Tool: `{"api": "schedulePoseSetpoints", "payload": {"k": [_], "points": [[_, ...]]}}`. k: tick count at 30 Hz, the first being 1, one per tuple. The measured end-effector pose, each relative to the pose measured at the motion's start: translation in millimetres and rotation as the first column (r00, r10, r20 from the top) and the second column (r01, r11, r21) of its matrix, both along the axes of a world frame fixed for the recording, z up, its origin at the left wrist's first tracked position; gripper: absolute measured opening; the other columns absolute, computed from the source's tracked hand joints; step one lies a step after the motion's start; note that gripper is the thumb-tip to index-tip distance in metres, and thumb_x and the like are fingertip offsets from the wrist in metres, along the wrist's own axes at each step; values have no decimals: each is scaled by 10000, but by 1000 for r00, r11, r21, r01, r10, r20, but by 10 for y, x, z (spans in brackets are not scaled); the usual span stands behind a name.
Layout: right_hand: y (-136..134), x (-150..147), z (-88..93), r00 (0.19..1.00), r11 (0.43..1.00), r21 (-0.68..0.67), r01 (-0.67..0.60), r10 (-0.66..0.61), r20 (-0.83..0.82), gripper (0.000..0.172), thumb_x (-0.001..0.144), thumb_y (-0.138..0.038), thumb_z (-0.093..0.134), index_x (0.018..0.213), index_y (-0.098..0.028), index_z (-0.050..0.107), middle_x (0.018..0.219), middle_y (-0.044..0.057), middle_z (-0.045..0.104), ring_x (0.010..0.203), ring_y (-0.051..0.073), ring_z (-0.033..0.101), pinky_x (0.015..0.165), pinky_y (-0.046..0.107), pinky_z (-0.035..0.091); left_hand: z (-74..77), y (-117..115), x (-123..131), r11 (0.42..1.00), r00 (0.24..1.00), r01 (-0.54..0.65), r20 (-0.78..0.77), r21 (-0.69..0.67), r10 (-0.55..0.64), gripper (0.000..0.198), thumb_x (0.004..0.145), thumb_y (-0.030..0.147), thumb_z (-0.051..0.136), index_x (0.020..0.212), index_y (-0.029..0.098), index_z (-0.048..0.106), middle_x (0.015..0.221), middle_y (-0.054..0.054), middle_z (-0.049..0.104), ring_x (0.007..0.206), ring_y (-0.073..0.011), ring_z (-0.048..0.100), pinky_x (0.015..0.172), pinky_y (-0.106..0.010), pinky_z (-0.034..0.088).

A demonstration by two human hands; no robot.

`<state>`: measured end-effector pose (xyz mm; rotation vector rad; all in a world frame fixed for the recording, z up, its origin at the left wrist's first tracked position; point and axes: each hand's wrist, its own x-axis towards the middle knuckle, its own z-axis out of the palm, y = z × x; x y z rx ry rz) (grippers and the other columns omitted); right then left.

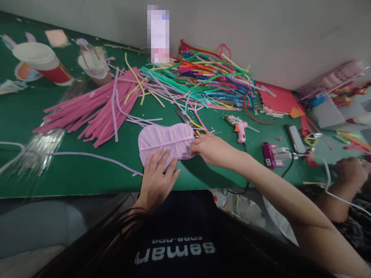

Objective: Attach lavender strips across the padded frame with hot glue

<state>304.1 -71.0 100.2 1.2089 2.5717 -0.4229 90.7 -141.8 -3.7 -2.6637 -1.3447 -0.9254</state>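
Observation:
A lilac piece (166, 139), apparently built from pipe cleaners, lies on the green table with a rounded, slightly waisted outline. One lilac strip runs lengthwise across its middle. My left hand (159, 173) rests flat on its near edge, fingers spread. At the right end, my right hand (210, 150) has its fingers closed in a pinch on the piece's edge; the fingertips are partly hidden. Just beyond the piece are scissors (183, 117), partly covered by loose stems. A long lilac pipe cleaner (95, 156) stretches over the table to the left.
Pink pipe cleaners (95, 104) lie left; a mixed-colour heap (208, 77) is at the back. A pink glue gun (240, 127) and purple power adapter (272, 155) with cords sit right. A cup (43, 61) stands far left. Another person's hand (351, 172) is at the right edge.

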Motion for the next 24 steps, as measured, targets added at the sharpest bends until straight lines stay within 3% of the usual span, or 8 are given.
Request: {"api": "schedulePoseSetpoints", "payload": {"k": [6, 10, 16, 21, 24], "points": [[44, -51, 35, 999, 999, -28, -26, 27, 45, 339, 785, 34, 530, 932, -193, 734, 948, 65, 712, 944, 212, 597, 765, 333, 336, 9, 21, 19, 1000, 1000, -3, 2, 4, 3, 280, 893, 239, 653, 1151, 131, 673, 1351, -200, 611, 1347, -405, 474, 1054, -594, 424], [62, -61, 40, 998, 999, -33, -30, 32, 51, 343, 767, 42, 525, 908, -193, 731, 930, 64, 707, 939, 220, 596, 755, 341, 332, 52, 157, 91, 1000, 998, -18, 53, -16, 19, 116, 907, 216, 629, 991, 174, 698, 1244, -146, 650, 1290, -356, 509, 1030, -561, 455], [68, -58, 15, 999, 1000, -30, 0, 1, 43, 327, 775, 49, 526, 877, -189, 726, 905, 68, 706, 930, 213, 603, 767, 333, 360, 95, 365, 178, 994, 988, 75, 137, -80, -64, 112, 916, 163, 594, 888, 199, 697, 1147, -110, 642, 1232, -324, 499, 1005, -538, 470], [110, 51, 24, 998, 995, -95, 24, -29, -55, 292, 858, -30, 527, 965, -195, 743, 948, 67, 719, 907, 190, 626, 752, 303, 403, 87, 392, 173, 989, 986, 109, 134, -102, -95, 100, 909, 142, 591, 888, 183, 679, 1150, -118, 626, 1240, -331, 482, 1020, -544, 459], [117, 181, 66, 986, 987, -128, 98, -114, -122, 226, 883, -93, 564, 1003, -189, 730, 974, 58, 731, 901, 179, 643, 778, 304, 435, 87, 394, 175, 985, 985, 127, 135, -116, -110, 93, 908, 131, 584, 888, 165, 668, 1147, -136, 627, 1251, -340, 475, 1031, -549, 451]]}}
